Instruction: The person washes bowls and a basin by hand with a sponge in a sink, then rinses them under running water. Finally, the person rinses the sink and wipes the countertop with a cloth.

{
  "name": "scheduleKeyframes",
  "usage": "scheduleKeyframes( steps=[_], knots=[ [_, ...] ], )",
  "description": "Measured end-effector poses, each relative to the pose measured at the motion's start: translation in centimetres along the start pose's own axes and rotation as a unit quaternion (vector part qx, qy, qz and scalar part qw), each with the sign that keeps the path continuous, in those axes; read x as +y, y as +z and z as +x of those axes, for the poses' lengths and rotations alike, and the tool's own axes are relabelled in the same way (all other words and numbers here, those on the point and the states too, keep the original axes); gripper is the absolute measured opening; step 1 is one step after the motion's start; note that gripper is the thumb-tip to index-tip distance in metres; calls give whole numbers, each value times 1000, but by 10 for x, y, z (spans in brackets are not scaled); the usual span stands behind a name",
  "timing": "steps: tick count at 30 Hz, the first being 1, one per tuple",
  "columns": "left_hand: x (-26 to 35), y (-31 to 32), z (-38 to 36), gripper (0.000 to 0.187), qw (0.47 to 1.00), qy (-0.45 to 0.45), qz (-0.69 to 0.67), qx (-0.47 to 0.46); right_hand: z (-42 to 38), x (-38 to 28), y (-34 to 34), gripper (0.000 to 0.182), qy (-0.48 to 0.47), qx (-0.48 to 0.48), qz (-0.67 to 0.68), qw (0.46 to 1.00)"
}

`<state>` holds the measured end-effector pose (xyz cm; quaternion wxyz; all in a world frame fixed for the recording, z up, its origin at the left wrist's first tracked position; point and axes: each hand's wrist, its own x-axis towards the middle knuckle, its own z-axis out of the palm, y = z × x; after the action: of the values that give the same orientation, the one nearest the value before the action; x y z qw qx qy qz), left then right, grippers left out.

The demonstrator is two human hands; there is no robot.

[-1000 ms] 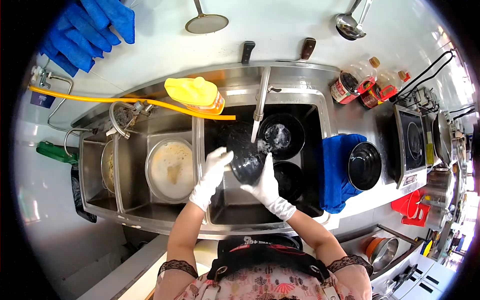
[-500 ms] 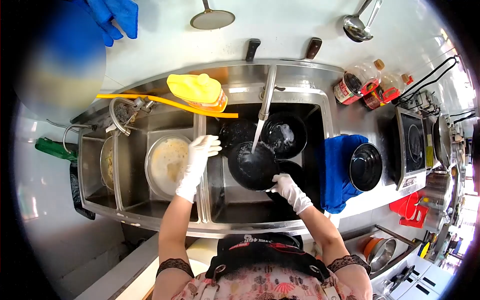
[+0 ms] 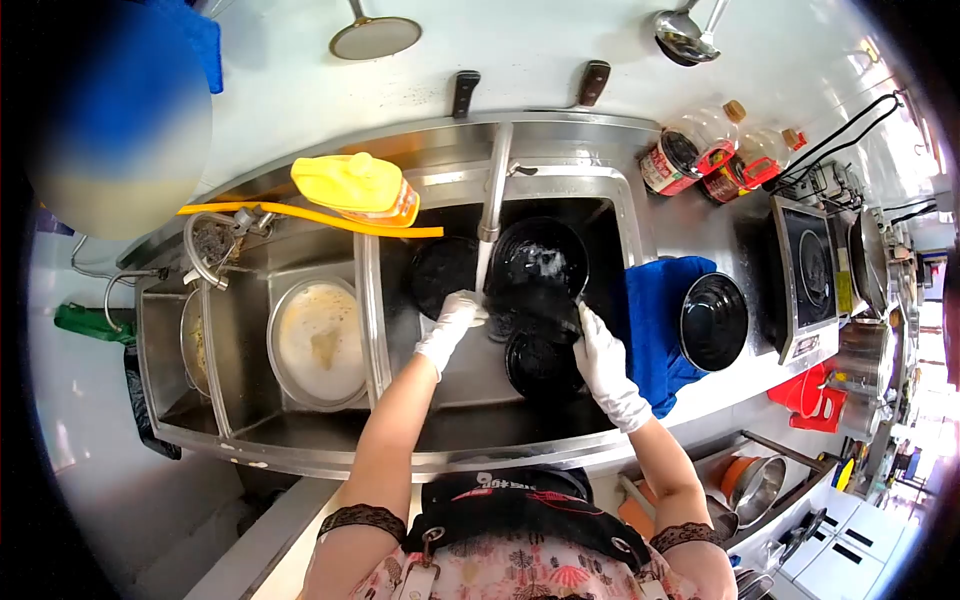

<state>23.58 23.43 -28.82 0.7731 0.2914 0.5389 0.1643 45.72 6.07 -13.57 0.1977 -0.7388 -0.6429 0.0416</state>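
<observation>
Both my hands wear white gloves and are over the right sink basin (image 3: 470, 400). Between them a black bowl (image 3: 535, 308) is tipped steeply and blurred by motion. My right hand (image 3: 602, 365) is closed on its right edge. My left hand (image 3: 458, 322) has its fingers closed at the bowl's left edge. Water runs from the faucet (image 3: 496, 190) just behind the left hand. Other black bowls lie in the basin: one with foamy water (image 3: 545, 262) at the back, one at the left (image 3: 440, 278), and one in front (image 3: 540, 368).
A yellow jug (image 3: 355, 190) and a yellow hose (image 3: 300, 218) lie across the sink's back left. The middle basin holds a pan of cloudy liquid (image 3: 320, 350). At the right, a black bowl (image 3: 713, 322) sits on a blue cloth (image 3: 650, 330), near an induction cooker (image 3: 808, 270).
The held bowl has gone from lying level under the stream to tipped up on edge. My left hand has come from the sink divider rightward to the bowl. The view has shifted slightly.
</observation>
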Motion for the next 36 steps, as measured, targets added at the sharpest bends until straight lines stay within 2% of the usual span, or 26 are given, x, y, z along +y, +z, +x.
scheduleKeyframes(
  steps=[2,3,6,7,9,10,11,13,15,16,17,19,21,22,23,25,26,27,29,30,31,33,35,36],
  knots=[
    [-7,27,9,22,997,21,79,-8,-17,14,-15,68,-51,-17,-12,998],
    [-6,48,2,28,995,14,61,75,-23,20,-26,70,-68,-23,-8,997],
    [0,71,5,38,988,12,119,100,-40,38,-60,74,-81,22,-11,996],
    [-5,70,14,37,984,33,152,92,-43,43,-72,67,-63,75,2,995],
    [-90,19,134,32,924,107,354,98,-54,56,-109,59,-7,152,-22,988],
    [-57,45,88,28,951,59,275,125,-65,69,-115,53,64,198,-23,978],
    [-14,77,31,26,969,17,191,158,-76,85,-117,47,130,243,-19,961],
    [-12,79,30,23,973,25,169,156,-102,118,-109,37,320,343,137,872],
    [-10,81,25,18,981,47,42,182,-98,126,-138,34,443,308,276,796],
    [-11,74,21,17,985,125,24,120,-101,140,-136,34,473,317,304,764],
    [4,80,0,15,967,138,137,167,-104,157,-131,35,502,325,332,730],
    [-2,68,-13,16,960,196,103,174,-115,185,-116,31,514,315,379,702],
    [10,51,-46,21,954,225,136,143,-118,197,-107,28,549,312,418,653],
    [-4,16,-33,21,925,289,201,142,-125,201,-104,26,537,302,435,657],
    [-9,-12,-30,16,871,347,305,167,-129,201,-106,31,529,282,438,669],
    [13,-20,-58,8,952,240,146,118,-127,197,-113,37,554,274,381,687],
    [23,-20,-68,12,959,230,124,112,-127,195,-116,44,547,288,348,704],
    [30,-20,-70,13,965,206,109,122,-125,196,-117,43,545,338,309,702],
    [37,-13,-76,15,971,180,100,118,-123,187,-133,40,495,393,236,738],
    [38,-9,-81,24,980,154,64,106,-111,161,-150,37,472,409,205,753],
    [37,-10,-81,30,987,104,57,106,-107,149,-155,35,408,441,145,786],
    [32,-6,-92,29,983,82,48,155,-99,130,-160,29,340,441,148,818],
    [30,-9,-104,35,978,89,76,172,-87,112,-151,26,335,352,200,851],
    [31,-14,-108,36,968,126,149,155,-77,99,-136,24,326,299,268,856]
  ],
)
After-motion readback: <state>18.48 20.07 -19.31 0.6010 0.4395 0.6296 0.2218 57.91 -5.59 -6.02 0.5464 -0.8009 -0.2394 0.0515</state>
